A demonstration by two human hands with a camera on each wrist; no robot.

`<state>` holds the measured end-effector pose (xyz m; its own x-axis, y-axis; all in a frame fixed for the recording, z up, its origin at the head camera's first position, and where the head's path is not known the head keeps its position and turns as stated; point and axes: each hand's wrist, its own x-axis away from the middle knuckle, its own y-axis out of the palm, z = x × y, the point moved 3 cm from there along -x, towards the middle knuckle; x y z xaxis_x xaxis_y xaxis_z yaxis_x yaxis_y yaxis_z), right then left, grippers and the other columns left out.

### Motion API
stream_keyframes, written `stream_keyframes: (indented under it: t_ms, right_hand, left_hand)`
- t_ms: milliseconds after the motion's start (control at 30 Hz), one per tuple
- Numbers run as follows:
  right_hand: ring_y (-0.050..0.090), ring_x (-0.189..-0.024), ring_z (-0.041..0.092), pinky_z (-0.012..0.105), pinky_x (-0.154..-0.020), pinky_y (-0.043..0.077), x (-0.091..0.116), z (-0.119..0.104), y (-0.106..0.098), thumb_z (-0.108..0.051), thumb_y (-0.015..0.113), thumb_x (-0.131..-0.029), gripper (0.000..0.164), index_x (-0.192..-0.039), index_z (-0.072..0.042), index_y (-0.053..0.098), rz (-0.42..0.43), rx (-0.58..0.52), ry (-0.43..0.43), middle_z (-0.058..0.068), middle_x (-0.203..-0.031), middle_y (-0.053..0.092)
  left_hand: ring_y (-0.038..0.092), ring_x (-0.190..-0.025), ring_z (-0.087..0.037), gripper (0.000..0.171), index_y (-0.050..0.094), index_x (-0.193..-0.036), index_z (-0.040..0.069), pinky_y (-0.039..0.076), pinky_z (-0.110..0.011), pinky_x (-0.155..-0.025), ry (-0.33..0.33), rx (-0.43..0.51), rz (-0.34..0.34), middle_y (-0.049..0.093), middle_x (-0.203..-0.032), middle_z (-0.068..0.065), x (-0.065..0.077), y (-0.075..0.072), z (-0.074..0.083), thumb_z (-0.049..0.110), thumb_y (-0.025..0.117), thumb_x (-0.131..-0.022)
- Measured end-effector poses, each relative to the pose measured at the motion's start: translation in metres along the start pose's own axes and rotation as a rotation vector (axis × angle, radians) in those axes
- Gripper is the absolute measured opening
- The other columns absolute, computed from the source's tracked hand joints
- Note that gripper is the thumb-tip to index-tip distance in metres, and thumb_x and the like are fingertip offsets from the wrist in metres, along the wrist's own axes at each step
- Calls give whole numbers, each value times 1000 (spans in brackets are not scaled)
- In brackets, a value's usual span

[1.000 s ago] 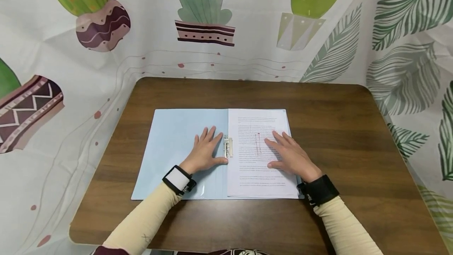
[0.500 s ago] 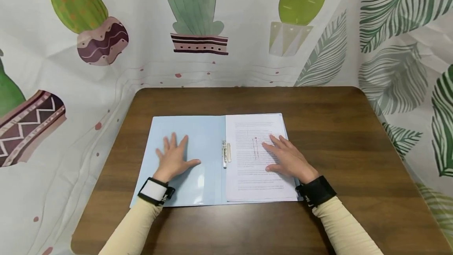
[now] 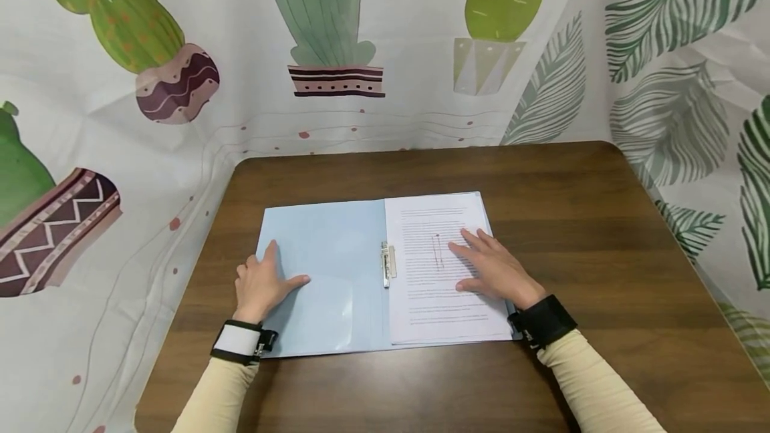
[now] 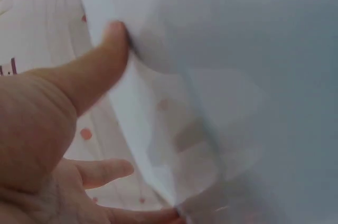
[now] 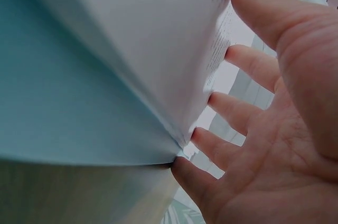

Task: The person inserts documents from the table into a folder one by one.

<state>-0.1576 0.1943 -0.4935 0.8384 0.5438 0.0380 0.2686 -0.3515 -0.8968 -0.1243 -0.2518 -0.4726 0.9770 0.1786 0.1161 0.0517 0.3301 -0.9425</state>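
Note:
A light blue folder [image 3: 327, 239] lies spread flat on the table, its bare cover to the left. A stack of printed paper [image 3: 415, 316] with red marks covers its right half, beside a metal clip [image 3: 386, 264] at the spine. My left hand [image 3: 259, 287] is at the cover's left edge, thumb and index finger reaching over the blue surface, other fingers along the edge. In the left wrist view the thumb [image 4: 103, 60] touches the cover. My right hand [image 3: 496, 269] rests on the paper with fingers spread; its fingertips touch the sheet in the right wrist view.
The dark wooden table [image 3: 571, 219] has rounded corners and reaches past the folder on all sides. Behind it hangs a white cloth [image 3: 415, 52] printed with cacti and leaves. Both wrists wear black straps [image 3: 544, 324].
My left hand has moved left, from beside the clip across the blue cover to its outer edge. The right hand stays on the paper. The head view has shifted slightly.

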Motion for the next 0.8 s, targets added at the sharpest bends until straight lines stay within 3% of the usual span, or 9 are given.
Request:
stream_keyframes:
  t_ms: [167,300,400,533,667,800]
  right_hand:
    - [26,-148,54,67,-115,25,-2,0,-3,-32,87,-82,80,-150,-6,53,-1,7,-12,26,-161,34]
    - [28,-146,55,67,-115,27,0,0,-6,-31,88,-81,79,-148,-5,55,14,20,-19,28,-160,36]
    - [29,-146,55,67,-114,28,1,1,-8,-31,88,-80,79,-148,-5,55,17,29,-24,28,-159,36]
    - [29,-146,54,67,-114,28,2,4,-8,-32,88,-81,80,-148,-6,55,9,38,-14,26,-160,36]
    - [29,-146,54,67,-114,28,4,7,-7,-33,87,-82,79,-149,-7,54,2,44,-12,26,-160,36]
    - [28,-147,54,68,-114,27,4,8,-8,-33,87,-82,79,-150,-8,54,2,27,0,25,-161,36]
  left_hand:
    - [57,-111,-60,96,29,-157,-6,47,-66,-89,32,94,-40,57,-126,-43,-7,-40,-17,24,84,-84]
    - [71,-84,-41,87,27,-159,-3,57,-51,-74,92,231,-118,71,-101,-27,-10,-76,-29,9,78,-90]
    - [73,-72,-29,85,24,-162,1,60,-41,-64,140,377,-202,72,-98,-20,-8,-98,-27,4,74,-93]
    - [75,-79,-24,82,25,-163,8,62,-38,-67,199,557,-246,71,-107,-23,-3,-117,-9,4,72,-96]
    - [75,-84,-20,70,34,-161,10,62,-39,-71,283,667,-185,71,-112,-25,4,-128,25,12,69,-100]
    - [75,-89,-18,58,40,-157,6,61,-40,-74,421,814,-112,68,-117,-29,9,-125,65,6,62,-103]
